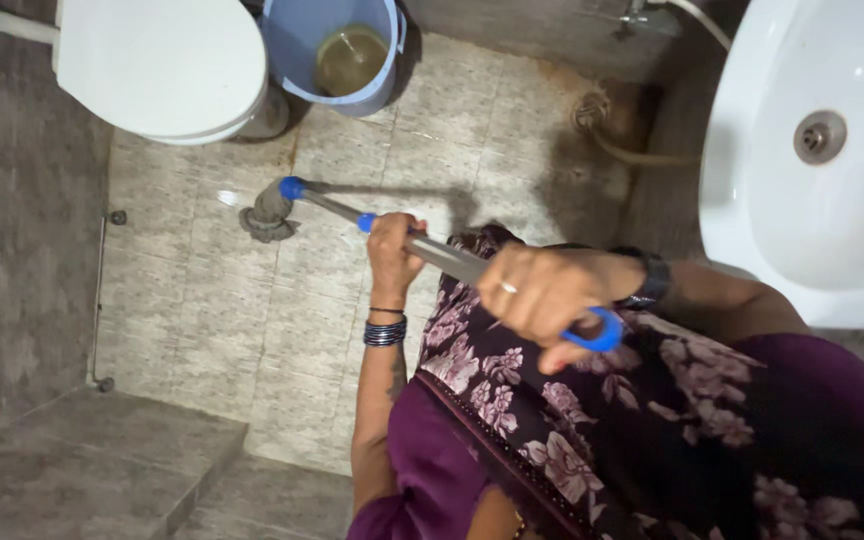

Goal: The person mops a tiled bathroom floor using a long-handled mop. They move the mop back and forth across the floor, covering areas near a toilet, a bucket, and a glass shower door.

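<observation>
Both hands hold a mop with a metal shaft (452,258) and blue fittings. My left hand (392,255), with dark bangles on its wrist, grips the shaft partway down, just behind a blue collar. At the upper end, my right hand (542,292), with a ring and a dark wristwatch, is closed around the blue handle loop (602,335). The grey mop head (267,215) rests on the beige tiled floor (212,300), a little in front of the toilet. My purple floral clothing fills the lower right.
A white toilet (162,70) with its lid down stands at the top left, and beside it a blue bucket (342,50) of murky water. A white washbasin (812,170) fills the right. A raised grey step (82,465) sits at the bottom left, next to a grey wall (12,250).
</observation>
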